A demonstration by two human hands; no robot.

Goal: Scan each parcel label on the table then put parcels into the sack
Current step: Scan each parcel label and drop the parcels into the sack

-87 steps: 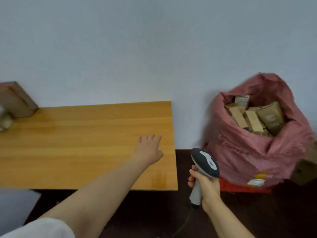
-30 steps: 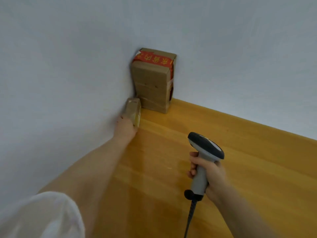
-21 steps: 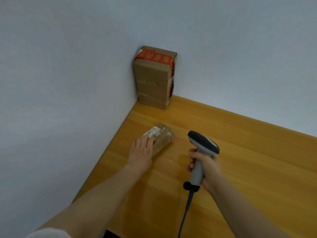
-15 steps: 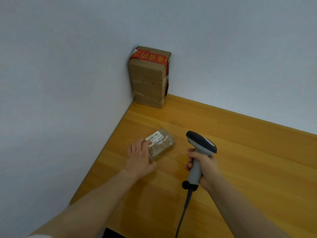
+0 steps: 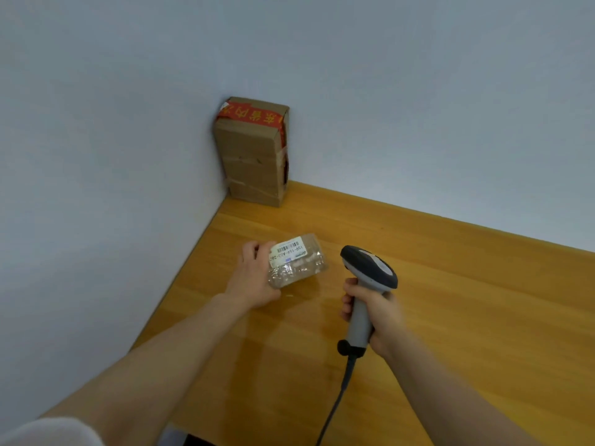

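The small parcel (image 5: 297,260), brown and wrapped in shiny clear tape, sits in the grip of the left hand (image 5: 254,278). The fingers (image 5: 249,252) curl over its left end, and the rest of it sticks out to their right. Its white label (image 5: 288,251) faces up, with a barcode and a row of printed characters just right of the fingertips. The parcel is low over the worktop (image 5: 467,300), slightly tilted. Whether its underside touches the wood cannot be told.

To the right of those fingers, a little apart from the parcel, is the scanner (image 5: 368,272). The right hand (image 5: 373,313) holds it with its fingers (image 5: 346,309) wrapped tight round the grey handle. The dark head rises above the fist and leans toward the parcel side. A black cable (image 5: 335,407) leaves the bottom of the handle and runs down toward the near edge of the worktop.

Beyond the left fingers, well apart, a taller cardboard box (image 5: 252,159) stands upright in the far corner of the worktop, where the two pale walls (image 5: 418,91) meet. A band of red tape (image 5: 248,114) with yellow characters crosses its top. Both forearms reach in from the near side, and a white sleeve (image 5: 45,434) shows at the lower left.
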